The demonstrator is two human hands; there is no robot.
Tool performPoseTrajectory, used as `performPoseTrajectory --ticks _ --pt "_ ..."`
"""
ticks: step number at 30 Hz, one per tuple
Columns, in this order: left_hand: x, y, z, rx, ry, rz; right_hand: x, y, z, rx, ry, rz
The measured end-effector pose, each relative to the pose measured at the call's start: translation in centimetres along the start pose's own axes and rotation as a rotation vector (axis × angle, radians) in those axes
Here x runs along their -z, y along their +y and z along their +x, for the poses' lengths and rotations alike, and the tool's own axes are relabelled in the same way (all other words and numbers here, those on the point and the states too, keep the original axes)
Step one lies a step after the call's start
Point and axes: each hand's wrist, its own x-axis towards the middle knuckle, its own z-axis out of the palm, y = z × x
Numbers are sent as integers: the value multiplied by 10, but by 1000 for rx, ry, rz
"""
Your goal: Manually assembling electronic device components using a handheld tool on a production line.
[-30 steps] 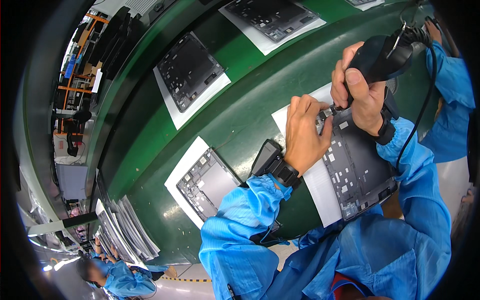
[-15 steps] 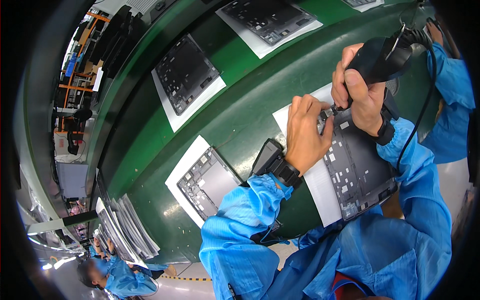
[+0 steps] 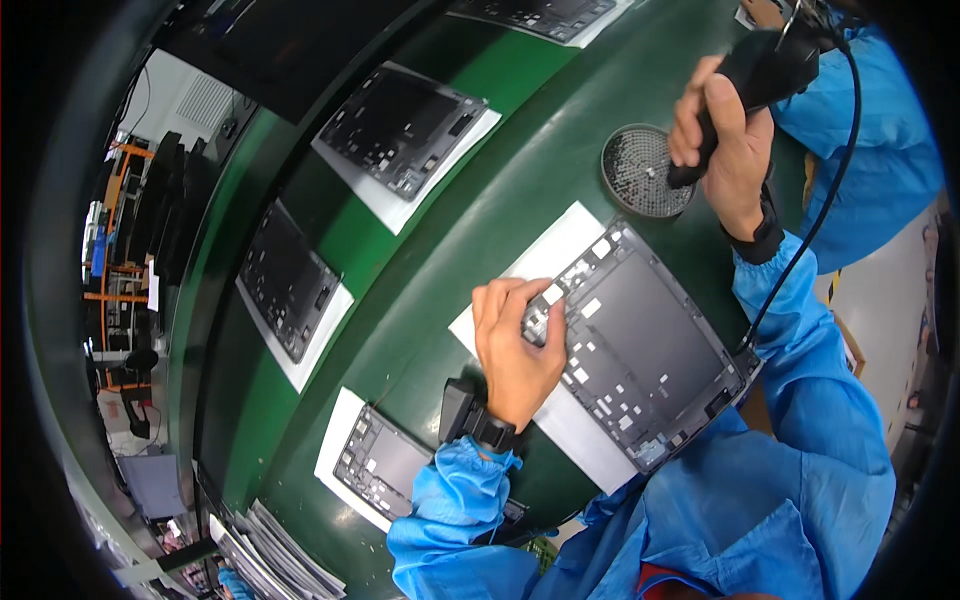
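My right hand [image 3: 738, 170] is wrapped round a black corded electric screwdriver [image 3: 765, 72]. Its tip points down over a round dish [image 3: 622, 160] dotted with small screws. My left hand [image 3: 518, 365] rests at the left edge of a dark grey tablet housing [image 3: 655, 320], thumb and fingertips closed about a small silvery part [image 3: 537, 322] there. What lies under the fingertips is partly hidden. The housing lies open side up on a white sheet [image 3: 590, 440], with several small white patches along its inside. Both wrists wear black bands.
Another housing [image 3: 385, 460] lies on white paper left of my left forearm. More housings on paper [image 3: 400, 130] [image 3: 288, 285] stand along the green strip beyond. At the lower left is a stack of sheets [image 3: 275, 555]. A person's blue sleeve [image 3: 860, 140] shows at the right.
The screwdriver in my right hand has lifted off the housing's edge and moved over the screw dish, now uncovered. My left hand stays at the housing's edge. The whole view has shifted.
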Motion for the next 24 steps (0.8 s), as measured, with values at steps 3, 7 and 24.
performPoseTrajectory --ticks 3,7,24 --pt "-1 0 -1 30 -8 -3 22 6 -2 -33 64 -16" --pt "-1 3 1 45 -20 19 34 10 -2 19 9 -64" --pt "-1 1 0 43 -12 10 32 14 -6 -2 -29 -71"
